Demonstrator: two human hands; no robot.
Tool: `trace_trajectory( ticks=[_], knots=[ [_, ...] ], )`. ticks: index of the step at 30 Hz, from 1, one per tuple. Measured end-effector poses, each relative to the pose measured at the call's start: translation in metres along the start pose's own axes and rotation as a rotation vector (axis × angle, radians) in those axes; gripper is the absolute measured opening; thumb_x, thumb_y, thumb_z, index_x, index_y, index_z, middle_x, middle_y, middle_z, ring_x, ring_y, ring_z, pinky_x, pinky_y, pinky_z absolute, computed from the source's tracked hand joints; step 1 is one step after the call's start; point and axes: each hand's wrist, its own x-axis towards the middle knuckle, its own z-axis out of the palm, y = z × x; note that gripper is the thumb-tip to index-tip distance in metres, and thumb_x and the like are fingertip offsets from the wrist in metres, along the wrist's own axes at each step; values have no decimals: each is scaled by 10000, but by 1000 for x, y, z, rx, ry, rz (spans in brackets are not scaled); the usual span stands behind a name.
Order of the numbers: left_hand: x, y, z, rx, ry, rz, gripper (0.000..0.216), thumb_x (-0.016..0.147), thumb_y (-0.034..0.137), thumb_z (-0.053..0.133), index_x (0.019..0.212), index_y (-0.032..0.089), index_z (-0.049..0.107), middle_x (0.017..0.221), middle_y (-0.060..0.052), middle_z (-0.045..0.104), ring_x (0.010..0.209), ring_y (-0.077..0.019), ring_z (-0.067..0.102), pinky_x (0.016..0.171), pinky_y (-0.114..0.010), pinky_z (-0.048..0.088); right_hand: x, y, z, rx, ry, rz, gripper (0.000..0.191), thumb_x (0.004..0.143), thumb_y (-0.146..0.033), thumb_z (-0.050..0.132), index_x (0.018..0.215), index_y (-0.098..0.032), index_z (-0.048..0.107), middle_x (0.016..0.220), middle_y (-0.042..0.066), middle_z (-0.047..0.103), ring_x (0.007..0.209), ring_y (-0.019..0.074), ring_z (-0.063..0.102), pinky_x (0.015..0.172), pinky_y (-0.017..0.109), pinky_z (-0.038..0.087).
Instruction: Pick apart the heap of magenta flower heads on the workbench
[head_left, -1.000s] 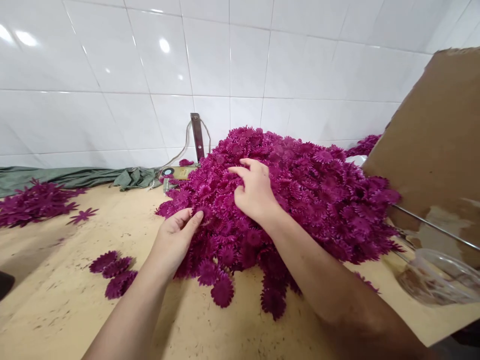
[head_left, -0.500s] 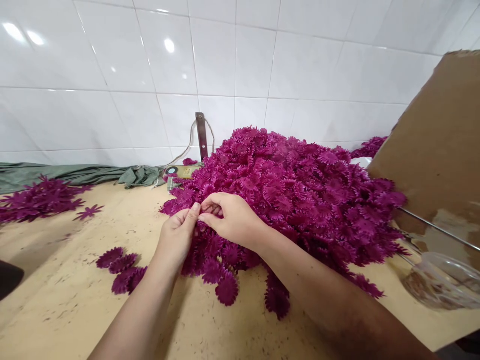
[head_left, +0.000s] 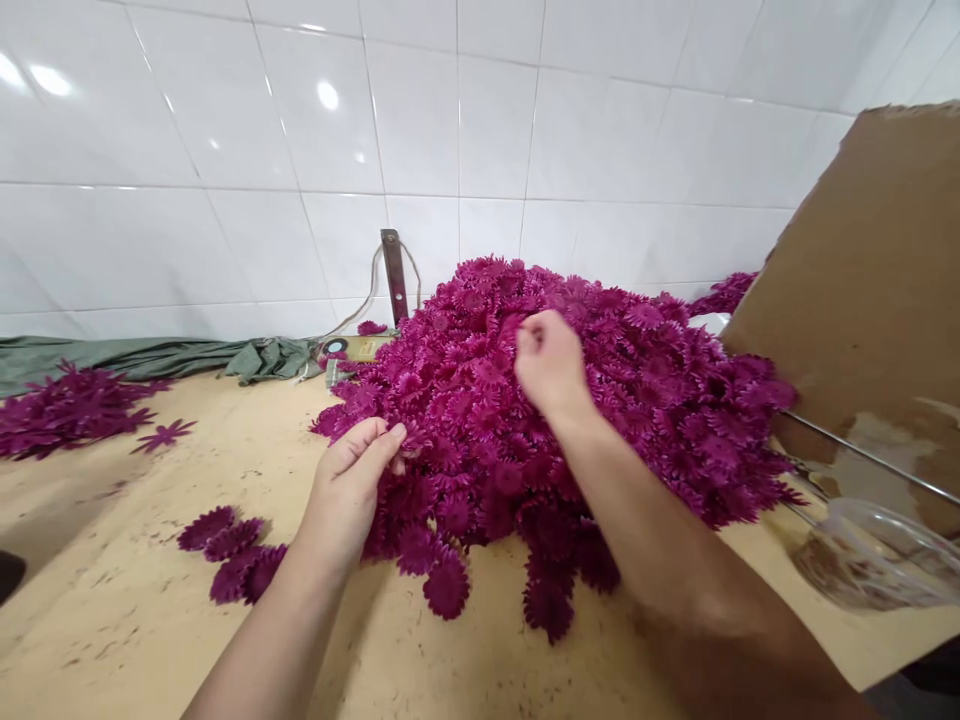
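My left hand [head_left: 356, 475] is closed, thumb and fingers pinching a magenta artificial flower [head_left: 409, 438] at the front left of a big heap of similar flowers [head_left: 480, 400]. Higher up, over the middle of that heap, my right hand [head_left: 551, 365] is closed, with the fingers curled. A blurred, brighter magenta flower [head_left: 510, 330] shows at its fingertips, partly hidden by them. Several loose flowers [head_left: 232, 550] lie on the table [head_left: 112, 590] left of my left forearm.
At the far left sits a pile of flat petal pieces [head_left: 67, 405] before a green cloth [head_left: 150, 355]. A brown cardboard sheet [head_left: 862, 270], a metal rod [head_left: 870, 455] and a clear plastic container [head_left: 877, 560] stand at the right. White tiled wall [head_left: 420, 110] closes the back.
My hands have parted. The right one has moved up and right over the heap; the left one stays near the heap's left side, with a flower now showing at its fingertips.
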Motion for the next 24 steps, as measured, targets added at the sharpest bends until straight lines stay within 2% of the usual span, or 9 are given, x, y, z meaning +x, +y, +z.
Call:
trace_trajectory(
  ticks=[2,4,7,10,13,17,22,24],
  knots=[
    [2,-1,-1,-39,40,-10,266,544,372,706,587,173,535,534,36,531,516,-86,450,530,-206,362,16,11,-14,-49,103,5,161,706,-33,481,786,-156,549,833,58,536,781,167,515,785,365,420],
    [3,-1,0,-57,44,-34,263,507,346,722,621,172,560,554,32,563,534,-92,474,547,-209,376,21,13,-20,-106,92,-40,246,659,2,509,828,-156,590,941,80,531,914,199,504,853,393,402],
    [5,0,2,-55,56,-57,287,446,324,742,620,170,574,539,26,582,532,-97,490,537,-209,380,5,-3,-16,-98,-101,-163,272,683,9,492,838,-169,627,984,76,542,992,211,483,871,406,398],
    [5,-1,2,-63,82,-54,282,429,306,748,617,170,586,530,31,578,525,-93,491,539,-206,387,-19,-27,-5,7,-338,-295,170,778,-92,488,852,-156,628,924,69,562,878,169,515,801,365,427],
    [4,-2,1,-66,67,-54,285,461,349,747,621,170,594,544,25,573,524,-97,486,535,-217,389,-36,-39,3,18,-475,-395,107,799,-176,523,834,-147,620,872,58,563,800,141,510,748,317,419],
    [4,-2,0,-14,30,-33,365,461,425,761,670,162,620,618,10,588,561,-107,489,523,-221,379,-43,-38,11,-49,-544,-476,91,800,-180,526,794,-146,610,812,43,558,771,136,498,743,291,394],
    [7,-4,-6,24,73,-5,385,493,465,750,535,169,507,460,67,429,441,-60,345,432,-191,273,-47,-37,15,-15,-546,-530,117,817,-211,512,805,-131,597,811,48,555,755,131,494,723,269,393],
    [9,-6,-7,27,93,20,403,505,483,741,520,173,483,455,71,406,441,-60,332,433,-191,273,-50,-38,16,1,-558,-539,138,811,-244,529,837,-127,598,843,58,562,788,139,504,747,278,396]
  ],
)
